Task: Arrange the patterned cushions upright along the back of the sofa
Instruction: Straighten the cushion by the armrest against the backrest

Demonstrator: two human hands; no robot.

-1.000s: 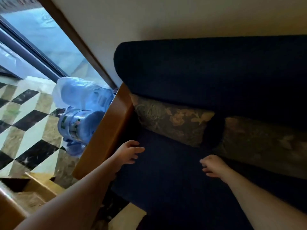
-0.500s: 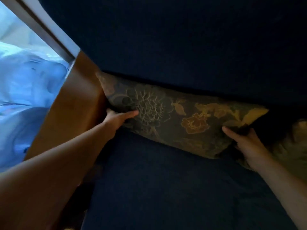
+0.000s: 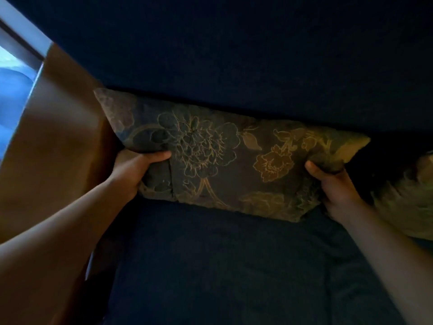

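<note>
A dark floral cushion with gold flower outlines leans against the navy sofa back, its lower edge on the seat. My left hand grips its left end, thumb pressed into the fabric. My right hand grips its right end just below the yellow corner. A second patterned cushion lies at the far right, partly cut off by the frame edge and behind my right forearm.
The sofa's brown wooden armrest stands close on the left, touching the cushion's left end. Beyond it a window frame and something pale blue show at the upper left.
My head has moved much closer to the sofa. Both hands went from hovering over the seat to touching the cushion, and now clasp its two ends; the cushion stands taller.
</note>
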